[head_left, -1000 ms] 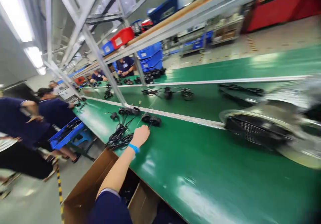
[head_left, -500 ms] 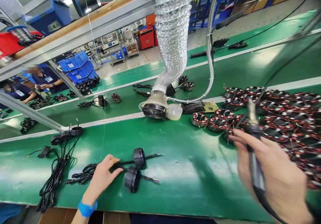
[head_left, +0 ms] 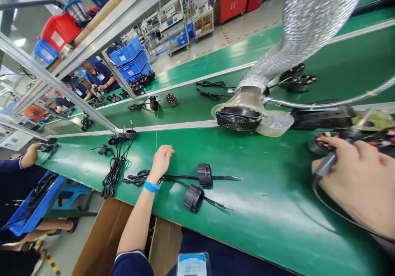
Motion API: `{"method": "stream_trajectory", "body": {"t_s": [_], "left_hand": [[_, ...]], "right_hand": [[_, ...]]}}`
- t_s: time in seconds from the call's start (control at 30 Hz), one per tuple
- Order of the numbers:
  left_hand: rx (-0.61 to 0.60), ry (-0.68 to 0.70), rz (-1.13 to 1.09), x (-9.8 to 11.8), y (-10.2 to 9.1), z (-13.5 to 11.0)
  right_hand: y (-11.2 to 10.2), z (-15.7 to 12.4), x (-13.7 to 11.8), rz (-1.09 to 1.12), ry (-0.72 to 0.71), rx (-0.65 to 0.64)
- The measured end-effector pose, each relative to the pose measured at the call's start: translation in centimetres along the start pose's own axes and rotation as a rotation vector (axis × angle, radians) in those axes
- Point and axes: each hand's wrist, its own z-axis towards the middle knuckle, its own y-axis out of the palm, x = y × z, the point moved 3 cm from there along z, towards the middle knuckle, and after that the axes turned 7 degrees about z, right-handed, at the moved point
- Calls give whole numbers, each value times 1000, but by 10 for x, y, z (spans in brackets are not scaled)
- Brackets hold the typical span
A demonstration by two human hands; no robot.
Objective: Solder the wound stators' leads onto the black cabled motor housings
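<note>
- Head view: the green bench [head_left: 262,235] fills the middle.
- Foil duct [head_left: 311,24]: runs down to a hood with a black fan [head_left: 239,120]; working near it would probably help clear fumes.
- Right hand [head_left: 358,177]: wrapped round a soldering iron [head_left: 327,164] (blurred, so its exact grip is unclear); keep the presumably hot tip off the cables [head_left: 177,178].
- Left hand [head_left: 162,160]: fingers curled beside a thin hanging wire [head_left: 156,136], well apart from the right; whether it pinches the wire, I cannot tell.
- Two black caps [head_left: 194,197]: on the cables, lying on the bench between the hands; best steadied against rolling.
- Bare wire ends [head_left: 228,208]: pointing rightward, easiest handled spread and untangled.
</note>
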Motion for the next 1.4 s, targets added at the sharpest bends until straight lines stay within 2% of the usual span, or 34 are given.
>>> {"method": "stream_trajectory", "body": {"t_s": [0.1,0.2,0.27,0.37,0.47,0.7,0.87,0.93,1.07,1.13,1.27,1.4], "left_hand": [[22,41,97,27,5,8],[-31,141,119,60,17,18],[-187,160,50,78,32,25],[-523,159,-77,96,57,34],[-708,227,-134,106,75,39],[-917,262,-228,118,96,27],[-835,226,-341,129,97,16],[-804,147,-453,128,98,17],[-783,-99,-666,119,106,24],[-730,-147,-705,116,105,27],[-568,-55,-522,108,92,24],[-530,41,-317,101,81,16]], "right_hand": [[-17,-12,-25,91,-38,14],[-33,-27,-62,330,-54,-53],[-41,-34,-88,525,-32,-96],[-46,-37,-113,833,-23,-196],[-42,-34,-115,959,-52,-242],[-6,-29,-95,1025,-181,-403],[-4,-26,-90,994,-236,-423],[-10,-22,-93,976,-251,-410],[-20,-13,-111,967,-281,-397],[-20,-9,-120,960,-270,-366],[-12,-4,-126,940,-217,-297],[-2,-4,-122,984,-232,-265]]}}
